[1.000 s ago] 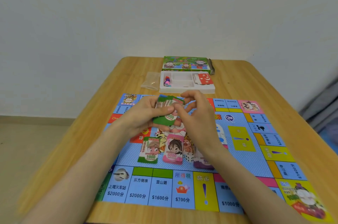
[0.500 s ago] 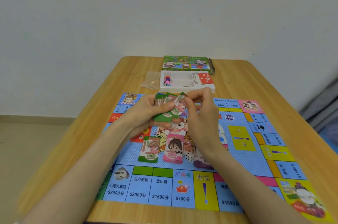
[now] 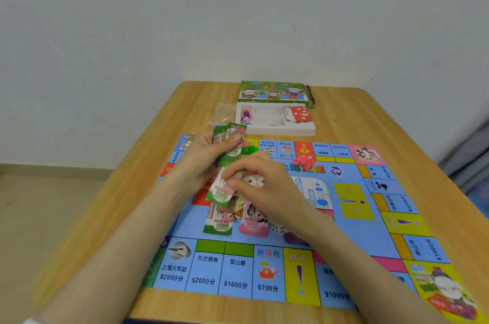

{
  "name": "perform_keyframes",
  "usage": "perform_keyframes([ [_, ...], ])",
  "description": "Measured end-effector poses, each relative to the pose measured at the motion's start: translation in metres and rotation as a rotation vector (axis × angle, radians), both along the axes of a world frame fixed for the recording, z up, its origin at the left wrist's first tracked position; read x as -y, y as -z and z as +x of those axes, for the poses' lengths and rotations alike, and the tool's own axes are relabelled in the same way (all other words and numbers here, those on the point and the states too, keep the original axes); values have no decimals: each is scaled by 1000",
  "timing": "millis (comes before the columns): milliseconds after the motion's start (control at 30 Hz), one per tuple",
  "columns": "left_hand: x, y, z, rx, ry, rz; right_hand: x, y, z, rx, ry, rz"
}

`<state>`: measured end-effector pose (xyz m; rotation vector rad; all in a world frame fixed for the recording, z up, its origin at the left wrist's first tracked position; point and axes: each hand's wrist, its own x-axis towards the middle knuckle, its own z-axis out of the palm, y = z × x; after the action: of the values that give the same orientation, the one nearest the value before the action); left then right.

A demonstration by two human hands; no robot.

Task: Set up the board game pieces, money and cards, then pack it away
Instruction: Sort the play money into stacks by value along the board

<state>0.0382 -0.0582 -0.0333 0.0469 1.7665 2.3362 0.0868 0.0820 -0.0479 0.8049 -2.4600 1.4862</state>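
Banknote [image 3: 219, 193] in right hand [image 3: 262, 180], below wad [image 3: 230, 142]

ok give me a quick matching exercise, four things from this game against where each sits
Things: 1 fanned notes; 2 pink 5000 pile; 3 red question-mark card; 4 green game box.
Places: A in the white tray; B beyond that tray; C in the left hand; D on the board.
Pairs: 1-C, 2-D, 3-A, 4-B.

Right forearm [image 3: 330, 239] is hiding most of the purple stack [image 3: 291, 239] and die [image 3: 276, 228]; pinched green note [image 3: 220, 192] is blurring; board [image 3: 352, 233] corner is running off frame.
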Motion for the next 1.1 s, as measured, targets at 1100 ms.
perform_keyframes([
  [1100,0,1,-1,-21,11,-28,7,11,7,-287,-168,595],
])
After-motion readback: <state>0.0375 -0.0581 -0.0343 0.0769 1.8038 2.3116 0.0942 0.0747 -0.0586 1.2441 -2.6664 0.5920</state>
